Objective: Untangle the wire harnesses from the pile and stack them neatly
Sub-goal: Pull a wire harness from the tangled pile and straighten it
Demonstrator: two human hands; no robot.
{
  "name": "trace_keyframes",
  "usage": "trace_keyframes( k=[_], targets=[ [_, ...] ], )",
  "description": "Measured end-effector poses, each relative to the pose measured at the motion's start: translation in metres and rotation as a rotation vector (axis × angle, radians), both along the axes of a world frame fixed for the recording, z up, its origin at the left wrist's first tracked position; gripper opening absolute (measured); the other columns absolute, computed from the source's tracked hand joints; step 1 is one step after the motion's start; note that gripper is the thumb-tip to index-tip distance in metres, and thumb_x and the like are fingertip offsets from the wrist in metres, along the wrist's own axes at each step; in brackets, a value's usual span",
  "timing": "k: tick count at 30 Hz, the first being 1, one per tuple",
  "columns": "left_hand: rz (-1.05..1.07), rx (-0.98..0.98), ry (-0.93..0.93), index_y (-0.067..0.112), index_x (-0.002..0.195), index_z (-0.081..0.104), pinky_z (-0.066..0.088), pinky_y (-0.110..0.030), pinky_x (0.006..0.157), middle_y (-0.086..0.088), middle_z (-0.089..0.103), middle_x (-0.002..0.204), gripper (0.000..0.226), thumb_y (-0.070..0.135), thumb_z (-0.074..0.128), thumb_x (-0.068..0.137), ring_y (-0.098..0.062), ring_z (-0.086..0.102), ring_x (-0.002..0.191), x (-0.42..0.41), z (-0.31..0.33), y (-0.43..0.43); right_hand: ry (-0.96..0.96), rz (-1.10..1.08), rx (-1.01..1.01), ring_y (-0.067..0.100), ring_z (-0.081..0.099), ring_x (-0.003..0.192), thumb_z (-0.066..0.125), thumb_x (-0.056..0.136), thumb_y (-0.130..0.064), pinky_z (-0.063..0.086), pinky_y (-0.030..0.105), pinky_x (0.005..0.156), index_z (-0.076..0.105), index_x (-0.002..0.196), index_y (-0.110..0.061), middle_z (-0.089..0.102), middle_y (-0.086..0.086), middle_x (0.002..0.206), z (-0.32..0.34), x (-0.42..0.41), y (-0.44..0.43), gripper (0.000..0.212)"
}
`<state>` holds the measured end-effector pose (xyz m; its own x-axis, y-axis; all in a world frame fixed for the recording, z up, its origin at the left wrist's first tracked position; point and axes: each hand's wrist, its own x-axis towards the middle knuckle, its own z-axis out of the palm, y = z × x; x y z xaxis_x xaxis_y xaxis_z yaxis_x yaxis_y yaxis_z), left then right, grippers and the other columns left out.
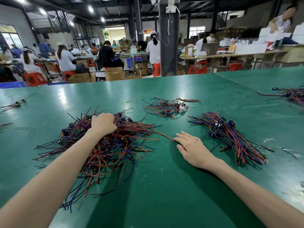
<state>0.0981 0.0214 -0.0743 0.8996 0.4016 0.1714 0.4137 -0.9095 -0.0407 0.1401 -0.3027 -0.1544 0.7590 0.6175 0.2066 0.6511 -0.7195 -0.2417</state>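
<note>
stack (230,136) | axis far-left to near-right | left hand (103,124) holds pile (118,150)

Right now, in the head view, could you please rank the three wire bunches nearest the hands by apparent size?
1. tangled pile, gripped by the left hand
2. aligned stack beside the right hand
3. far cluster; its distance makes this unsure

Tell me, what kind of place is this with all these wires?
Probably a factory workshop that assembles wire harnesses. A tangled pile of wires and a neater bundle lie on a long green table, while workers sit on red stools behind.
</note>
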Motion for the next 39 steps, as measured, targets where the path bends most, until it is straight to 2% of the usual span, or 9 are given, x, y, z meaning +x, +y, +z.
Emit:
trace_keyframes(
  k=[5,11,17,19,24,27,30,34,39],
  targets=[
    [0.034,0.043,-0.085,0.011,0.101,0.065,0.035,-0.047,0.099,-0.018,0.049,0.117,0.029,0.036,0.064,0.086,-0.036,0.042,0.115,-0.003,0.004,-0.001,-0.004,0.006,0.009,0.005,0.012,0.144,0.033,0.102,-0.030,0.010,0.028,0.114,0.039,0.142,-0.026,0.027,-0.009,0.155,-0.001,-0.001,0.004,0.041],
    [0.047,-0.329,-0.549,0.013,0.103,0.061,0.034,-0.047,0.100,-0.017,0.048,0.123,0.021,0.031,0.060,0.090,-0.034,0.039,0.120,-0.001,0.032,-0.014,0.009,-0.008,0.006,0.005,0.013,0.144,0.033,0.102,-0.030,0.010,0.028,0.114,0.039,0.142,-0.026,0.028,-0.009,0.154,-0.002,0.001,0.000,0.041],
    [-0.202,-0.662,-0.900,0.011,0.098,0.051,0.042,-0.015,0.071,0.000,0.057,0.085,0.009,0.011,0.058,0.093,-0.012,0.052,0.076,-0.019,0.056,-0.053,0.021,0.000,0.061,0.005,0.016,0.144,0.036,0.101,-0.030,0.011,0.028,0.113,0.044,0.139,-0.025,0.032,-0.009,0.153,-0.004,0.002,0.002,0.039],
    [-0.242,-0.830,-0.927,0.011,0.096,0.051,0.043,-0.010,0.069,0.003,0.056,0.082,0.008,0.008,0.058,0.092,-0.008,0.052,0.073,-0.028,0.049,-0.078,0.023,0.013,0.087,0.006,0.018,0.143,0.040,0.100,-0.028,0.013,0.029,0.115,0.047,0.137,-0.023,0.034,-0.008,0.151,-0.002,0.003,0.002,0.038],
    [-0.258,-1.432,-0.920,0.013,0.087,0.055,0.053,-0.020,0.076,-0.004,0.060,0.083,0.022,-0.009,0.055,0.089,-0.013,0.061,0.073,-0.043,0.009,-0.132,0.001,0.037,0.272,0.014,0.035,0.137,0.053,0.093,-0.015,0.024,0.033,0.114,0.055,0.129,-0.017,0.051,-0.001,0.140,0.002,-0.001,0.005,0.036],
    [-0.240,-1.693,-0.873,0.007,0.089,0.058,0.054,-0.020,0.078,-0.006,0.060,0.080,0.021,-0.012,0.050,0.090,-0.014,0.063,0.072,-0.045,-0.010,-0.149,0.049,-0.007,0.421,0.015,0.047,0.124,0.054,0.092,-0.010,0.030,0.025,0.106,0.058,0.126,-0.016,0.060,0.000,0.126,0.008,-0.002,0.003,0.035],
    [-0.206,-1.803,-0.830,0.004,0.091,0.063,0.055,-0.021,0.079,-0.008,0.061,0.081,0.020,-0.011,0.049,0.091,-0.014,0.064,0.070,-0.046,-0.021,-0.152,0.112,-0.057,0.597,0.013,0.052,0.114,0.052,0.087,0.002,0.032,0.020,0.103,0.066,0.113,-0.014,0.061,0.002,0.118,0.014,-0.003,0.006,0.034],
    [-0.164,-1.915,-0.790,-0.001,0.093,0.064,0.057,-0.022,0.075,-0.011,0.063,0.084,0.019,-0.006,0.046,0.094,-0.014,0.065,0.065,-0.050,-0.029,-0.152,0.150,-0.213,0.944,0.015,0.051,0.103,0.037,0.069,0.020,0.036,0.027,0.097,0.064,0.063,-0.020,0.057,0.009,0.105,0.023,-0.006,-0.001,0.049],
    [-0.116,-2.053,-0.827,-0.003,0.098,0.063,0.058,-0.021,0.070,-0.010,0.063,0.087,0.019,0.003,0.045,0.096,-0.017,0.065,0.069,-0.054,-0.028,-0.144,0.317,-0.295,1.167,0.023,0.057,0.094,0.034,0.065,0.022,0.044,0.032,0.088,0.059,0.050,-0.014,0.063,0.009,0.090,0.029,0.002,-0.008,0.046]
  ],
)
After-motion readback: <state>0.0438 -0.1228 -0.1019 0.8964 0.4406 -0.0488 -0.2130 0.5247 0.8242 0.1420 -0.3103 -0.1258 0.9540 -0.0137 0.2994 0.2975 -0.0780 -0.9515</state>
